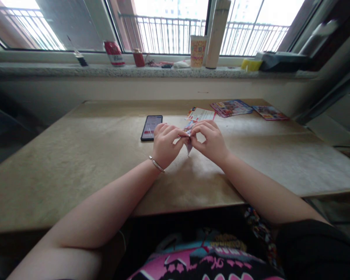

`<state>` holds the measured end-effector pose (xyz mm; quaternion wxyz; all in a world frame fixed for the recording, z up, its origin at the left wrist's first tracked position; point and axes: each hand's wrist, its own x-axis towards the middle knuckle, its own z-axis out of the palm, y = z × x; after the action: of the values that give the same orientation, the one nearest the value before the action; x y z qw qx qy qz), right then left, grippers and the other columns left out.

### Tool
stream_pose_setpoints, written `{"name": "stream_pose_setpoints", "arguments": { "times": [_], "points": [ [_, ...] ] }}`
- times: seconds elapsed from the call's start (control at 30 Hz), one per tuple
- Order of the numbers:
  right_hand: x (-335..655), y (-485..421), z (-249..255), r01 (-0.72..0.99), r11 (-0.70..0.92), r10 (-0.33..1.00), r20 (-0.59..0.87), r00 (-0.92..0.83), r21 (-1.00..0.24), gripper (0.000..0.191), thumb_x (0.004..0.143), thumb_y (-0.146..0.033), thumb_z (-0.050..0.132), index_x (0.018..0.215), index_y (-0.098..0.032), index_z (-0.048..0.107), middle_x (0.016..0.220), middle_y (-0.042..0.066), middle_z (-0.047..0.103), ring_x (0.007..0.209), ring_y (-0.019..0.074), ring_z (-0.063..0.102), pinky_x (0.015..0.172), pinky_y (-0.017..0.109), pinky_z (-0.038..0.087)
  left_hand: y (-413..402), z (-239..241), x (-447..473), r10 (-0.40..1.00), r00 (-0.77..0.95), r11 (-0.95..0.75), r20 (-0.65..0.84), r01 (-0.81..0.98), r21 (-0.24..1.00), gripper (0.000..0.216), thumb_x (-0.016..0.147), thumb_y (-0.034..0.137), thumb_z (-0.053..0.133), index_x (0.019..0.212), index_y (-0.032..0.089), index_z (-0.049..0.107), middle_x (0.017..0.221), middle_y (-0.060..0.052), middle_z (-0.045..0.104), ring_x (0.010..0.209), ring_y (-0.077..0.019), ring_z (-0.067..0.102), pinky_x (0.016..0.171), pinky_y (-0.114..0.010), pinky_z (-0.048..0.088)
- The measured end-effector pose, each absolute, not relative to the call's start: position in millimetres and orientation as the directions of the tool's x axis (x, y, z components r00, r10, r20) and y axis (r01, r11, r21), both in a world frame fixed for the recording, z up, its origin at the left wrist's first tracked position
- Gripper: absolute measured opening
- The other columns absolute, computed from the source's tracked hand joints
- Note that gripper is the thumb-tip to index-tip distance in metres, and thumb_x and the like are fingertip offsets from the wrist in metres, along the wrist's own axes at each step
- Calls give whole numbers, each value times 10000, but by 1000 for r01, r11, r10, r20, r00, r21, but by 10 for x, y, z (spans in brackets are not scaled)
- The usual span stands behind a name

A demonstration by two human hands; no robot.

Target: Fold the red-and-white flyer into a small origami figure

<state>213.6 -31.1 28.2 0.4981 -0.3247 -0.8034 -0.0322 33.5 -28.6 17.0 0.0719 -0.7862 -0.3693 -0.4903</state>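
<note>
Over the middle of the table, my left hand (167, 144) and my right hand (212, 143) meet, both pinching a small piece of colourful printed paper (188, 147). Thumb and index finger are pressed together on each side of it. A pointed pale end of the paper hangs below the fingertips; how it is folded cannot be made out. Just beyond my fingers lies a flat white card with printed text and coloured corners (203, 114). A dark phone (151, 126) with its screen lit rests right beside my left hand.
Colourful printed cards lie in a stack (232, 107) at the far right, with another pile (270, 112) beside it. Along the stone windowsill (55, 70) stand a red can (113, 53), a red bottle (139, 58), a patterned cup (197, 50) and a tall tube (218, 35).
</note>
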Motion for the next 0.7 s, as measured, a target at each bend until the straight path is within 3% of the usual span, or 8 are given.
{"name": "stream_pose_setpoints", "arguments": {
  "times": [0.7],
  "points": [
    [2218, -265, 242, 560, 765, 530, 806, -264, -319, 62, 774, -201, 651, 782, -258, 627, 878, 17, 684, 922, 213, 597, 891, 423, 459, -263, 151, 295, 556, 239, -692, 796, 664, 283, 87, 846, 311, 637, 799, 250, 676, 781, 8, 662, 797, -177, 589, 878, -372, 404]
  ]
}}
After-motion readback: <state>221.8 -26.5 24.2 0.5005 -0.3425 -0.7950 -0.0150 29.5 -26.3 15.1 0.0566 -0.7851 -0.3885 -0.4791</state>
